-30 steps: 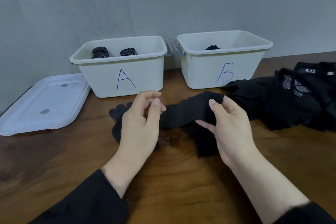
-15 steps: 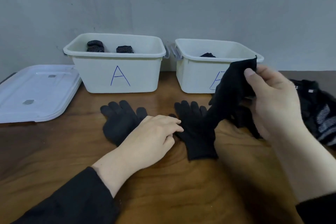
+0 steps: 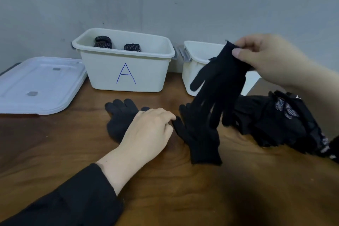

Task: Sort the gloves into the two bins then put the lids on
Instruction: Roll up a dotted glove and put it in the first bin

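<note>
Right hand: the right hand [image 3: 267,58] is raised in front of the right bin, thumb and fingers pinching the cuff of a black glove [image 3: 218,86] — the glove hangs fingers-down, clear of the table.
Left hand: the left hand [image 3: 148,130] lies palm-down on the wooden table [image 3: 183,198], fingers relaxed and lightly bent, resting on the flat left glove [image 3: 119,117]; its fingertips reach the thumb edge of the flat middle glove [image 3: 198,139].
Flat gloves: both lie on the table with their fingers towards the bins, side by side, a strip of wood between them.
Glove pile: a heap of dark gloves [image 3: 278,121], some with dotted patches, sits at the right — just beside the hanging glove.
Bin A [image 3: 126,71]: white, open, two rolled dotted gloves [image 3: 102,41] inside.
Right bin [image 3: 192,71]: white, open, partly hidden by the hanging glove; something dark shows inside.
Lids [image 3: 38,84]: stacked flat left of bin A.
</note>
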{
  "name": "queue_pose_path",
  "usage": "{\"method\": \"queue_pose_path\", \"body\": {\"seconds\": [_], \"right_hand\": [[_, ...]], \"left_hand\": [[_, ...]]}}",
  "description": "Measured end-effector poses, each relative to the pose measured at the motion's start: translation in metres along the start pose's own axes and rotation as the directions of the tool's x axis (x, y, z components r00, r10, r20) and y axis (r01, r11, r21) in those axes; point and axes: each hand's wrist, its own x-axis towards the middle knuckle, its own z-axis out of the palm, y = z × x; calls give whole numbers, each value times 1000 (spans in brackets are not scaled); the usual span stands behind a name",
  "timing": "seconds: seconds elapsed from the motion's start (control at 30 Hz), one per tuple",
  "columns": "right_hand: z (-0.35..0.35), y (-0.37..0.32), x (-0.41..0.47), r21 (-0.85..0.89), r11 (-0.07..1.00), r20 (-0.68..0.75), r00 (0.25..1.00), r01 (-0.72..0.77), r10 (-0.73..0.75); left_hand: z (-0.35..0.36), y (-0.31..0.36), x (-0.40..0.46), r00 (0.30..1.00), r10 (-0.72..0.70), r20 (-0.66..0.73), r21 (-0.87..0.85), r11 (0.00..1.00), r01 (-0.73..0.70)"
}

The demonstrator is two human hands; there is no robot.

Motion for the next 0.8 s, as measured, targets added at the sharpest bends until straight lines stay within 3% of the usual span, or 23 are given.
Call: {"method": "queue_pose_path", "body": {"seconds": [0.07,0.13,0.3,0.37,0.53,0.63,0.8], "right_hand": [[7,-2,-4,-89,990,-165,979,108,-122],[24,1,-22,-124,966,-215,944,228,-250],[101,63,-102,-229,877,85,906,422,-414],[122,80,-128,-184,897,197,909,403,-368],[123,83,-138,-24,963,151,953,269,-262],[123,83,-137,-10,966,179,951,258,-252],[128,84,-136,-76,953,159,948,292,-277]], "left_hand": [[-3,0,0,998,-28,-59,-36,999,26],[-4,-1,-1,994,-50,-101,-58,997,44],[0,-1,0,992,-24,-127,-60,998,16],[4,0,2,994,-2,-108,-50,999,-3],[14,2,0,997,76,22,23,997,-77],[18,2,-1,988,88,128,54,994,-95],[19,3,-2,987,83,137,75,993,-94]]}}
